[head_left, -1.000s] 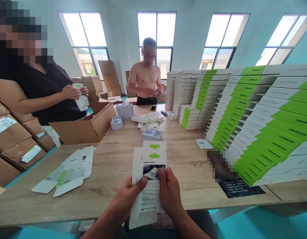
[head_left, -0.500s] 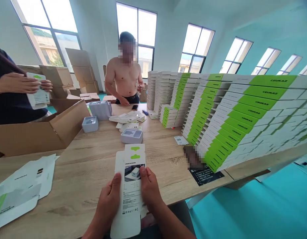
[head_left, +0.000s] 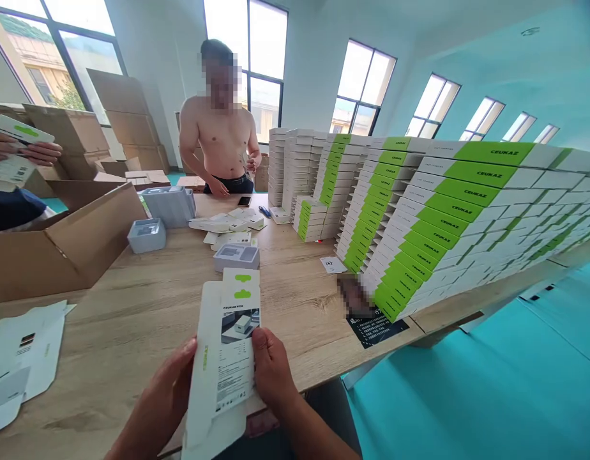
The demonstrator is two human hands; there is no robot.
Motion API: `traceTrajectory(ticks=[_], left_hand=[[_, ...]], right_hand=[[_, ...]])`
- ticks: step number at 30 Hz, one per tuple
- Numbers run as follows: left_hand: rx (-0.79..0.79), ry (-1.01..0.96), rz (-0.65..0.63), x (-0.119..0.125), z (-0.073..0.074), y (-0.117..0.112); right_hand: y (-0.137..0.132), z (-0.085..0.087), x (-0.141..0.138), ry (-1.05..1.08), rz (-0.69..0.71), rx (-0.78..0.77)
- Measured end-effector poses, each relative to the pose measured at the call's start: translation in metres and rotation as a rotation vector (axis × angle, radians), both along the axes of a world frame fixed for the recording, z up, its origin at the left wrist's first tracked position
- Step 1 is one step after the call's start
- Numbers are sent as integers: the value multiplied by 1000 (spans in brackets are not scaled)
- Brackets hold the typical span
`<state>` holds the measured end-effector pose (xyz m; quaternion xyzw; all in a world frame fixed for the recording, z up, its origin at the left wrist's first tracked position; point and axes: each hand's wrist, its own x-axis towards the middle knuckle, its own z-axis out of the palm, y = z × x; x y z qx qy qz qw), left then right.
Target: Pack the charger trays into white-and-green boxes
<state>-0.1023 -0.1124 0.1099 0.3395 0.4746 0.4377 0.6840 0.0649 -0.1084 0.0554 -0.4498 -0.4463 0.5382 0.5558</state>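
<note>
I hold the carton (head_left: 230,345) over the near edge of the desk (head_left: 132,319), its green-tabbed top leaning away from me and its open lower flap hanging down toward my lap; a second ago it lay flat between my thumbs, both pressed on the printed face; now my left hand (head_left: 168,390) has slid out to the left edge, and the long side panel with the green lettering has swung toward me, so the sleeve looks to be coming out of flat.

Both hands are clamped on it, one at each side; my left cups the side panel from outside, fingers tucked behind where I cannot see them; my right hand (head_left: 271,374) pinches the right edge, thumb on the face just below the product picture, forearm coming up from the lower right.

Beyond the carton stands a grey tray (head_left: 236,255); more blanks (head_left: 22,351) lie to the left by an open cardboard box (head_left: 69,243); stacks (head_left: 419,223) of finished boxes fill the right; a person (head_left: 221,153) stands at the far end.
</note>
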Motion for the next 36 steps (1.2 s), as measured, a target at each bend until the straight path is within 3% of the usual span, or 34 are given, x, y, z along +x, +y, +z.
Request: traceTrajectory(ticks=[4,7,9,12,15,17,23,26,30,36], left_hand=[[137,56,-253,-8,15,8],[323,248,-369,-1,33,10],[487,489,-304,4,36,9],[732,948,-152,4,29,8],[1023,1182,-219,-1,21,8],[1127,1253,-313,-2,24,9],[1162,1365,-463,4,42,6],[1277,1334,-428,5,37,6],[1429,1279,-347,4,31,4],[1495,1428,-356,9,38,-5]], right_hand=[[5,10,20,-278,105,155],[7,23,23,-338,63,194],[9,38,27,-220,67,154],[9,62,36,189,294,14],[11,77,44,382,450,-65],[12,77,46,424,477,-88],[12,68,47,489,542,-129],[10,70,47,501,602,-128],[11,68,45,508,582,-196],[16,57,41,370,580,-198]])
